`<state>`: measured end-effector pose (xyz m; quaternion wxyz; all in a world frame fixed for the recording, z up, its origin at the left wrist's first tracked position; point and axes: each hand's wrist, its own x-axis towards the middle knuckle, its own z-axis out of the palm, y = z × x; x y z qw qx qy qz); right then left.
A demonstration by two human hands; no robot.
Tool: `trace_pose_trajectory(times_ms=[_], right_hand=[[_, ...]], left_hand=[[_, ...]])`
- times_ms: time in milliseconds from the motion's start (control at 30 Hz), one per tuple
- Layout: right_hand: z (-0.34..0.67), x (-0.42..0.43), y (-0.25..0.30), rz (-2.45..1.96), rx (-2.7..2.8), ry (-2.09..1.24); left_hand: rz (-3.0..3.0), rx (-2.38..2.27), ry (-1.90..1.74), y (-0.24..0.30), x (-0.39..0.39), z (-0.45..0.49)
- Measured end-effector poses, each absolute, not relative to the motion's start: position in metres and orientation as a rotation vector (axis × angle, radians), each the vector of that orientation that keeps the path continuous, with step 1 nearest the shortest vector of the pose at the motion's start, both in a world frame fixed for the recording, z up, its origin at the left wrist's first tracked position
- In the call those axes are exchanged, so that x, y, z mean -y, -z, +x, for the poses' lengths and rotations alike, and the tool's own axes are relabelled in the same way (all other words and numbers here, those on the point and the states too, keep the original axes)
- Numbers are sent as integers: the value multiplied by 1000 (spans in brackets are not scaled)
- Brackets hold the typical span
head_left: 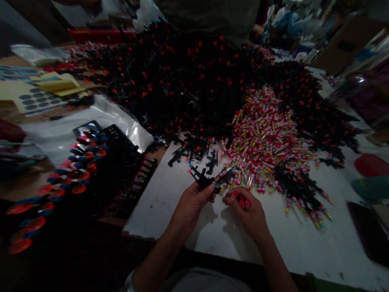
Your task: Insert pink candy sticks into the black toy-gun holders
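My left hand [192,205] is closed around small black toy guns [201,177], whose barrels point up and away from me. My right hand [251,211], just beside it, curls around several small red pieces [242,200]; they look like the ends of the small tubes, though the fingers hide the rest. Right beyond both hands spreads a heap of small pink, red and yellow tubes [263,138]. Loose black toy guns [191,146] lie on the white tabletop [152,202] past my left hand.
A large pile of black toy guns with orange tips [188,77] covers the back. Guns with tubes attached [304,194] lie at right, near a dark flat device [367,231]. Rows of orange-and-blue pieces [75,166] stand at left, beside clear plastic [121,121]. A person [209,16] is opposite.
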<state>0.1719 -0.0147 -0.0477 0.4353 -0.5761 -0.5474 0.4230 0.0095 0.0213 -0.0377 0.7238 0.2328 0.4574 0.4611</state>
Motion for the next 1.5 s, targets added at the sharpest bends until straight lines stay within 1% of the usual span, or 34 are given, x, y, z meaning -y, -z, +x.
trace_pose_trajectory(times_ms=[67, 133, 267, 467, 633, 1067, 1300, 1400, 1500], right_hand=[[171, 17, 55, -1510, 1336, -1061], [170, 18, 60, -1565, 1364, -986], [170, 17, 61, -1540, 1446, -883], [170, 15, 58, -1558, 1353, -876], [169, 16, 61, -1514, 1351, -915], [154, 26, 75, -1366, 1552, -740], [150, 36, 77, -1428, 1567, -479], [147, 38, 76, -1435, 1649, -360], [158, 38, 72, -1485, 1698, -308]], left_hand=[[584, -1043, -1029, 37, -18, 12], [654, -1088, -1042, 36, -16, 14], [739, -1149, -1042, 34, -13, 18], [744, -1185, -1038, 34, -11, 20], [743, -1180, -1045, 39, -11, 22], [695, -1195, -1176, 46, -4, 27], [663, -1180, -1166, 46, 1, 35], [667, -1161, -1130, 47, 3, 40], [740, -1131, -1052, 46, 1, 44]])
